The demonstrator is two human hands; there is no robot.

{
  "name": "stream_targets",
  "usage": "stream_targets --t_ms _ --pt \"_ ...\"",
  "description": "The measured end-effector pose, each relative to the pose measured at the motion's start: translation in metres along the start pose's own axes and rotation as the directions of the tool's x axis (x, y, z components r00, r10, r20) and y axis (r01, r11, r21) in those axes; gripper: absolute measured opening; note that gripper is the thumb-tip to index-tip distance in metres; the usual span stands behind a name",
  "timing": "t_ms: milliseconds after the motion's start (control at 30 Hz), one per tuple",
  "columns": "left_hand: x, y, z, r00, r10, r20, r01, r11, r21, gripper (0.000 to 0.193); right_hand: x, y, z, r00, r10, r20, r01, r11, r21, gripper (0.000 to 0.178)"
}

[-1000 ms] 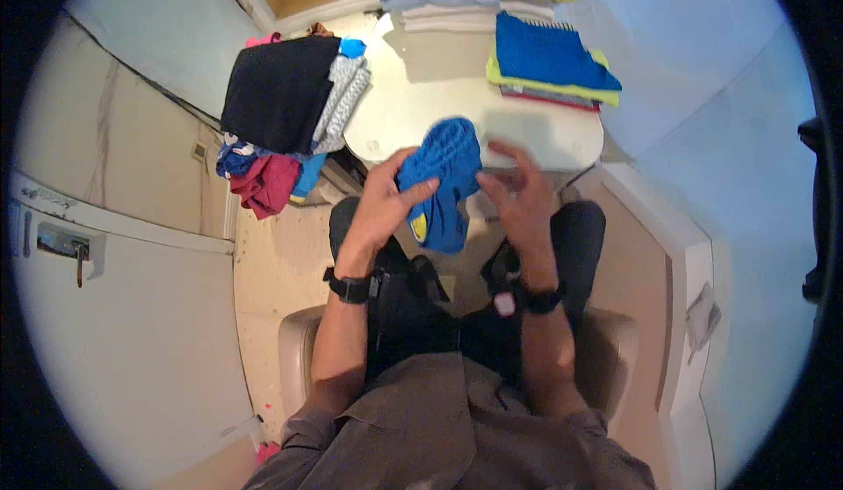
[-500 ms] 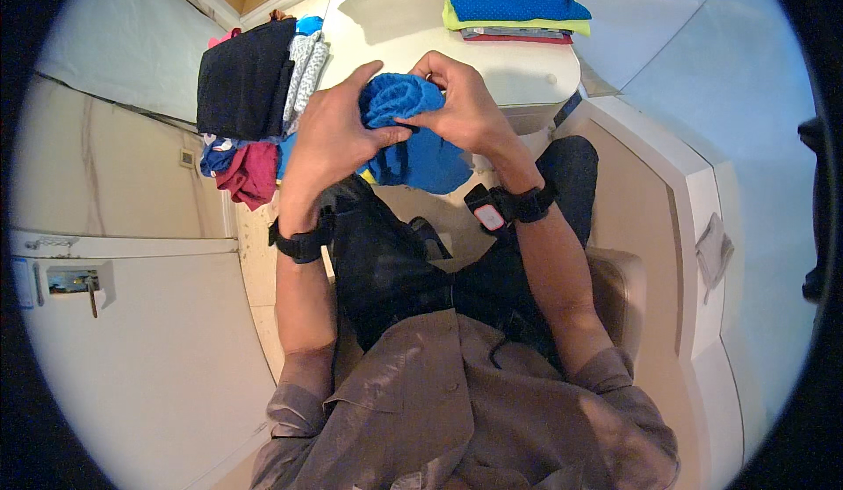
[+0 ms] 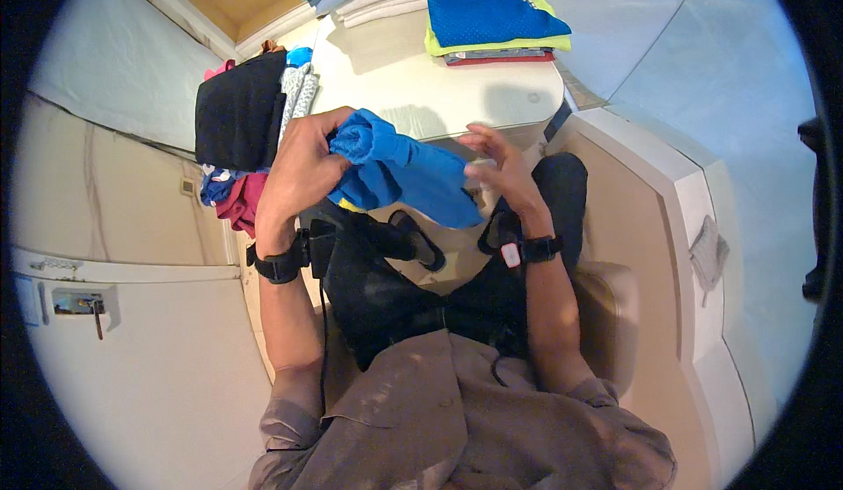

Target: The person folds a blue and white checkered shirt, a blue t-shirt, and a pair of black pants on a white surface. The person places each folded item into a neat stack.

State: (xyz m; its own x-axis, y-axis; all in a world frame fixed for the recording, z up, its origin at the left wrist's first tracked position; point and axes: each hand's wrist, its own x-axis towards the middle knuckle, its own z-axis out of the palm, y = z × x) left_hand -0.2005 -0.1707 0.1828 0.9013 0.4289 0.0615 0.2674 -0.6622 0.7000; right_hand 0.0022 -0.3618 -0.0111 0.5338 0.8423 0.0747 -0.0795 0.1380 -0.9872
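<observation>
A blue cloth garment [image 3: 423,174] hangs over my lap, rolled and bunched at its left end, with a bit of yellow showing underneath. My left hand [image 3: 303,163] is closed around the bunched end. Just beyond the garment's right side, my right hand [image 3: 505,169] has its fingers apart and holds nothing; whether its thumb brushes the cloth I cannot tell. The garment's exact kind does not show.
Ahead is a white table [image 3: 386,77]. On it lie a folded stack topped by a blue textured cloth [image 3: 492,18] and, farther back, light folded cloths [image 3: 382,3]. Folded black clothing [image 3: 239,114] tops a pile at left. A grey rag [image 3: 708,257] hangs on the right-hand ledge.
My right hand has let go of the rolled blue cloth and moved right, its fingers spreading. The garment has loosened and stretched out rightward, while my left hand keeps its hold.
</observation>
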Motion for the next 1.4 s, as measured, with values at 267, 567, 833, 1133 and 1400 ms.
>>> stream_targets --t_ms 267,567,833,1133,1400 --pt "-0.007 -0.005 -0.001 0.996 0.083 -0.032 -0.082 0.996 0.021 0.02 0.004 0.036 0.012 0.982 0.057 0.178 0.004 0.945 -0.328 0.047" --pt "-0.01 -0.024 -0.019 0.992 0.033 -0.121 -0.038 0.999 -0.035 0.025 0.01 0.012 0.004 0.995 -0.023 -0.101 -0.001 0.972 -0.234 0.018" --pt "0.0 -0.009 -0.012 0.983 0.083 -0.166 -0.096 0.992 -0.077 0.027 0.02 -0.041 -0.005 0.97 -0.124 -0.209 0.031 0.917 -0.398 0.015" --pt "0.064 0.094 0.037 0.933 0.299 -0.199 -0.308 0.951 -0.017 0.032 0.024 -0.051 -0.069 0.878 0.044 -0.477 0.041 0.985 0.166 0.017" --pt "0.135 0.174 0.056 0.928 0.286 -0.239 -0.357 0.868 -0.346 0.046 0.039 -0.129 -0.154 0.71 -0.102 -0.697 0.293 0.942 0.161 0.012"
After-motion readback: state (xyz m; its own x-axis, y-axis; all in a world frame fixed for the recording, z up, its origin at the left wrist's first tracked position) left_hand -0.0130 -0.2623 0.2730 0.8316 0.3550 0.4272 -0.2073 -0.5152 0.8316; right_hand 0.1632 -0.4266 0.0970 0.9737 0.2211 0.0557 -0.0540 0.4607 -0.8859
